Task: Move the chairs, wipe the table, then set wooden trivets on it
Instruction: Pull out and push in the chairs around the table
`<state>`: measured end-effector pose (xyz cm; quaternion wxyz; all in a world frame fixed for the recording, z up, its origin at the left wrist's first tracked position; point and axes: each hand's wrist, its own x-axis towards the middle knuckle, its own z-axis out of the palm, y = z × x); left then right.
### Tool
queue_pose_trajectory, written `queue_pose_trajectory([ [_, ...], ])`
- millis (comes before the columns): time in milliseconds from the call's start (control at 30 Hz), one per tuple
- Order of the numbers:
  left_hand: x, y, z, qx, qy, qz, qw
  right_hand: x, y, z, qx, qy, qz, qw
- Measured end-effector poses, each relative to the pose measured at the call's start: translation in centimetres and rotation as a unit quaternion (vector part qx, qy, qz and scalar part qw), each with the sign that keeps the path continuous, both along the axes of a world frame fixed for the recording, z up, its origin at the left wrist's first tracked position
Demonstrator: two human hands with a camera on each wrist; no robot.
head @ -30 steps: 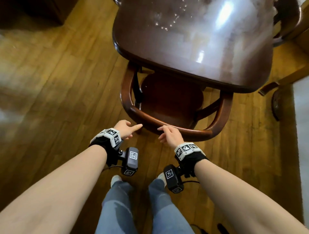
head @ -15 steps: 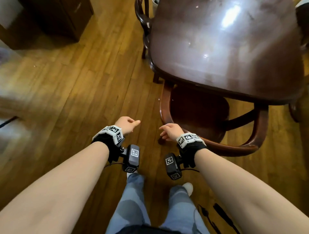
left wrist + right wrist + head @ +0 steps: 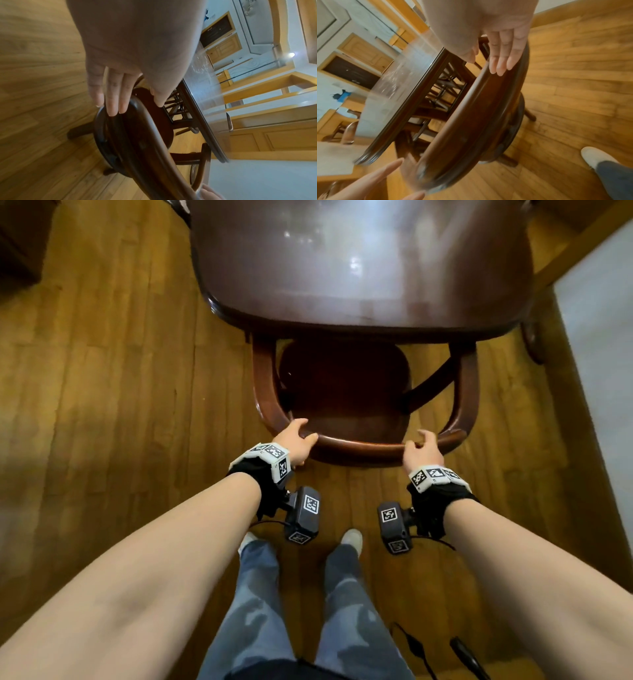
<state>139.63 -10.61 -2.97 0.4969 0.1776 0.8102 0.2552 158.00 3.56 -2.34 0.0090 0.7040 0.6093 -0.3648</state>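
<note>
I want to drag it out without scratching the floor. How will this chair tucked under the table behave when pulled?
The chair is solid dark wood, so probably stiff and fairly heavy. Its glossy curved back rail may be slippery under the left hand and right hand. Its splayed legs probably resist tipping but may scrape the wooden floor.

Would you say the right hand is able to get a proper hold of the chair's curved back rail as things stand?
Probably yes. The right hand is already at the chair's back rail, its fingers lying along the wood, with nothing between them. The left hand is further along the same rail, well apart.
</note>
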Motion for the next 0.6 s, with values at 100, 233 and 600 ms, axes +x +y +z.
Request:
queue_pose_trajectory([
  [100, 3.6, 3.0, -1.2, -0.035, 0.016, 0.018, 0.999, 4.4, 3.5, -0.2, -0.010, -0.024, 0.002, 1.000],
  [233, 6.5, 5.2, -2.9, -0.048, 0.049, 0.089, 0.994, 7.3, 6.7, -0.9, -0.018, -0.016, 0.036, 0.999],
  [600, 6.9, 5.2, -3.8, -0.030, 0.113, 0.168, 0.979, 5.3, 7.7, -3.2, -0.096, -0.014, 0.109, 0.989],
])
